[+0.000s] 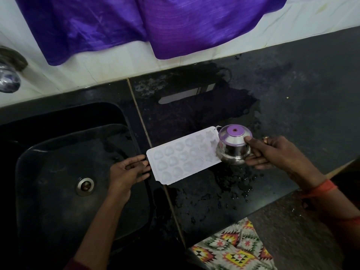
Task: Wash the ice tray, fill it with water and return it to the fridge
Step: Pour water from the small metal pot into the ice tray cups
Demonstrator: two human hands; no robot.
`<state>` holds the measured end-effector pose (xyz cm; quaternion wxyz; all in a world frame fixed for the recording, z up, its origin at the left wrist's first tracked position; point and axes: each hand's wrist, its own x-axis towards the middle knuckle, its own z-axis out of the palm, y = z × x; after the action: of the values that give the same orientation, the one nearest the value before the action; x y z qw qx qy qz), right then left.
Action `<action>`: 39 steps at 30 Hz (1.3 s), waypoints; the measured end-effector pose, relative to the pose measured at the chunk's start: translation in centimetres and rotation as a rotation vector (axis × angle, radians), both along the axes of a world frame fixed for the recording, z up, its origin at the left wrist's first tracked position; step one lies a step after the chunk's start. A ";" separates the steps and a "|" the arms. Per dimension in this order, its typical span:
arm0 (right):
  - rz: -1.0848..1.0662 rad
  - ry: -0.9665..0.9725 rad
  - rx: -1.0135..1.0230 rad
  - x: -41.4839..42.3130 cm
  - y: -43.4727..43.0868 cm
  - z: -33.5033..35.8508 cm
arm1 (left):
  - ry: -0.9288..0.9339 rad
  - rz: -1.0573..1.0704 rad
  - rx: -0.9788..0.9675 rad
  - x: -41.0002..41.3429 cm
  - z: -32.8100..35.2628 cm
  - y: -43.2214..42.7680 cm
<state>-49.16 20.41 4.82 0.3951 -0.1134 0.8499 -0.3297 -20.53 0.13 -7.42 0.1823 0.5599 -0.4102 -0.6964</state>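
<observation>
Left hand: fingers straight and slightly spread, tips touching the left short edge of the ice tray; nothing is gripped. The palm sits over the right rim of the sink. Right hand: thumb and fingers curled round a small steel pot, thumb on its upper shoulder, the other fingers under its belly. There is a ring on one finger and an orange band at the wrist. The pot is held at the right end of the tray and overlaps that end in this view; cannot tell whether pot and tray touch. The pot's top face shows purple; cannot tell whether that is a lid or a reflection. The ice tray is white and lies flat, cavities up, on the black tabletop. It is set at an angle, with its left end at the seam just beside the sink and its right end further back. The cavities are rounded on the left and star-shaped on the right; the water level in them is not readable. A large wet patch lies on the tabletop behind the tray, and scattered droplets lie in front of it. The sink is black with a metal drain. A tap is at the far left edge. A purple cloth hangs over the white tiled wall behind the tabletop. A patterned cloth lies below the front edge of the tabletop.
</observation>
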 end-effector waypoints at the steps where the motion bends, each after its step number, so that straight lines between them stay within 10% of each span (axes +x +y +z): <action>1: 0.001 -0.003 -0.008 0.1 0.1 0.0 | 0.002 -0.002 -0.001 0.0 0.0 0.0; 39: 0.012 -0.020 0.012 1.2 3.1 -0.3 | -0.002 -0.022 -0.002 -0.2 0.3 0.4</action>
<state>-47.99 23.52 4.54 0.4064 -0.1129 0.8471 -0.3232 -20.74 0.58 -7.09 0.1748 0.5556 -0.4174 -0.6975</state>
